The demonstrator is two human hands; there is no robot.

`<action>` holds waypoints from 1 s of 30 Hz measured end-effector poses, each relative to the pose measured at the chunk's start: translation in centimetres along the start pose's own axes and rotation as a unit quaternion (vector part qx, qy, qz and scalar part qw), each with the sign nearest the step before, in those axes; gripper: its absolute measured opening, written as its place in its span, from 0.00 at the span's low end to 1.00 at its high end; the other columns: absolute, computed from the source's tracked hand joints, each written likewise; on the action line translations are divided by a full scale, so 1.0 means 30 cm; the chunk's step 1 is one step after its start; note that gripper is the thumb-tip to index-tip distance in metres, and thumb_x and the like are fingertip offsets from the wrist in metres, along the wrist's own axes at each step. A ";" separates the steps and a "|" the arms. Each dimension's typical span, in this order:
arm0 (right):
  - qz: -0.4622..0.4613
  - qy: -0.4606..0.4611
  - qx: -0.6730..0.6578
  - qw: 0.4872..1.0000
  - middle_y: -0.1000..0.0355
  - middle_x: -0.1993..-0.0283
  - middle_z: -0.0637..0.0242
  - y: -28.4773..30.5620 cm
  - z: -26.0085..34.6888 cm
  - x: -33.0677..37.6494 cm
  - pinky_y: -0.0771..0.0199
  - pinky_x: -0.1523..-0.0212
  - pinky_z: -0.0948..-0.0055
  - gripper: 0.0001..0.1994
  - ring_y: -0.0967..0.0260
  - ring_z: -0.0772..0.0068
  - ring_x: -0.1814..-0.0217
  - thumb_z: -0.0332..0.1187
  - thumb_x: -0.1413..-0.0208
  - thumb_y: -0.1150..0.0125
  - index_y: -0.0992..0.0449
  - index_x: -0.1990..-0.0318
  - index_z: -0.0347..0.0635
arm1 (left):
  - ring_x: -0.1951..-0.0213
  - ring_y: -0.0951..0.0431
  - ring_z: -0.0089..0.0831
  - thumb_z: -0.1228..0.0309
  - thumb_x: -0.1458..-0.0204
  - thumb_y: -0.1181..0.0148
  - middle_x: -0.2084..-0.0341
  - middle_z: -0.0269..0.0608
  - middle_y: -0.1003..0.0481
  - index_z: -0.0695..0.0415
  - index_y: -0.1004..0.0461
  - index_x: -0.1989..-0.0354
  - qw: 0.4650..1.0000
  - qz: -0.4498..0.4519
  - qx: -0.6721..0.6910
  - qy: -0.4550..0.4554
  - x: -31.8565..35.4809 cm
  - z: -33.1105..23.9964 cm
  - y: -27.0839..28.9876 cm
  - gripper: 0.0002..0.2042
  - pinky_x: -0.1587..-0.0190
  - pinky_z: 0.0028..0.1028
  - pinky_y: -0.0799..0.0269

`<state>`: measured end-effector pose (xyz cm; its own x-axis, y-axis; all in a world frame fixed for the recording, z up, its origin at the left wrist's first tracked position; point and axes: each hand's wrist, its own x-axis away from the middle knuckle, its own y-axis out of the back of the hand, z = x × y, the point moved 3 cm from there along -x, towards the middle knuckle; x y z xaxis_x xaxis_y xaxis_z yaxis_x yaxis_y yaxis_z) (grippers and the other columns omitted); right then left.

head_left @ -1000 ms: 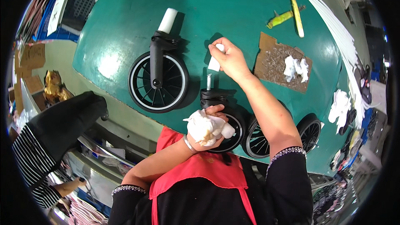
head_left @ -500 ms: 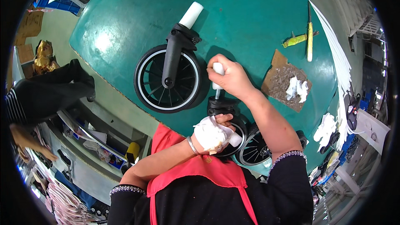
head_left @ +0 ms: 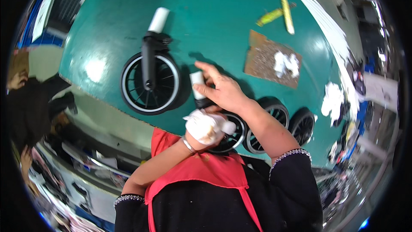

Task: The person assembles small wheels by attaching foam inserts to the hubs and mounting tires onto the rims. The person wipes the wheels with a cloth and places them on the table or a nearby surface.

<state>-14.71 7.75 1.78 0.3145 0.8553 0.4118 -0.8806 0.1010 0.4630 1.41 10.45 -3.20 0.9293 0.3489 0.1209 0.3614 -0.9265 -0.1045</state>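
Note:
My left hand (head_left: 201,129), partly covered by a stained white cloth or glove, grips the black fork of a caster wheel (head_left: 235,139) at the table's near edge. A white foam sleeve (head_left: 197,83) stands over the stem of that fork. Beside it is my right hand (head_left: 221,89), open, its index finger stretched out and its thumb close to the sleeve; light contact cannot be made out. To the left lies another caster wheel (head_left: 150,83) with a black fork and its own white sleeve (head_left: 159,20). The gripped fork is mostly hidden behind my left hand.
Two more black wheels (head_left: 274,114) (head_left: 302,126) stand right of my hands on the green table (head_left: 116,25). Further off are a brown cardboard piece (head_left: 262,56) with white scraps, a yellow-handled tool (head_left: 286,15) and a white cloth (head_left: 332,101). Another person (head_left: 34,107) is at the left.
The white sleeve has gone down over the metal stem, which no longer shows. My right hand has let go of it and spread its fingers. The whole view has shifted.

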 end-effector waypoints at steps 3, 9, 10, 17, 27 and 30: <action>-0.110 0.119 0.070 0.984 0.25 0.53 0.61 0.108 0.091 0.260 0.25 0.56 0.68 0.25 0.25 0.62 0.58 0.43 0.43 0.34 0.30 0.41 0.47 | 0.55 0.22 0.42 0.67 0.55 0.35 0.59 0.39 0.23 0.52 0.25 0.54 0.967 -0.030 -0.225 -0.115 -0.042 -0.225 0.050 0.18 0.52 0.37 0.27; -0.167 -0.033 0.059 0.984 0.23 0.61 0.62 -0.024 0.073 0.760 0.23 0.66 0.72 0.18 0.21 0.63 0.65 0.40 0.47 0.29 0.24 0.51 0.47 | 0.67 0.23 0.33 0.74 0.58 0.39 0.72 0.38 0.25 0.57 0.27 0.63 0.922 0.367 -0.126 0.020 0.072 -0.228 -0.108 0.12 0.64 0.33 0.30; -0.175 -0.055 0.015 0.983 0.23 0.61 0.62 -0.031 0.045 0.832 0.23 0.66 0.73 0.17 0.21 0.65 0.65 0.37 0.47 0.29 0.24 0.51 0.46 | 0.70 0.24 0.31 0.75 0.58 0.40 0.75 0.37 0.26 0.59 0.27 0.63 0.877 0.449 -0.046 0.168 0.037 -0.322 -0.121 0.11 0.67 0.31 0.29; -0.562 -0.165 -0.159 0.795 0.25 0.64 0.67 0.213 -0.253 1.122 0.29 0.63 0.79 0.10 0.30 0.82 0.65 0.34 0.37 0.38 0.29 0.58 0.37 | 0.66 0.22 0.19 0.76 0.50 0.33 0.65 0.36 0.21 0.58 0.27 0.55 0.797 0.504 0.049 0.328 0.133 -0.250 -0.159 0.14 0.67 0.20 0.26; -0.506 -0.126 0.141 0.841 0.26 0.64 0.55 0.192 -0.317 0.946 0.27 0.65 0.60 0.12 0.26 0.50 0.65 0.34 0.44 0.34 0.30 0.62 0.38 | 0.78 0.27 0.15 0.76 0.51 0.33 0.75 0.31 0.25 0.55 0.28 0.62 0.820 0.456 0.046 0.343 0.145 -0.275 -0.216 0.11 0.78 0.18 0.33; -0.453 -0.133 0.204 0.857 0.28 0.63 0.54 0.186 -0.345 0.902 0.27 0.65 0.56 0.11 0.27 0.47 0.64 0.32 0.46 0.35 0.30 0.62 0.40 | 0.78 0.27 0.15 0.76 0.51 0.34 0.75 0.30 0.25 0.55 0.28 0.62 0.810 0.462 0.030 0.360 0.143 -0.289 -0.224 0.11 0.78 0.18 0.33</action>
<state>-14.79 36.71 7.39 0.9218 0.3676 -0.1229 -0.0511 0.4297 0.9015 2.33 16.95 6.58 0.5277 -0.6815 0.5070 -0.4395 -0.7299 -0.5236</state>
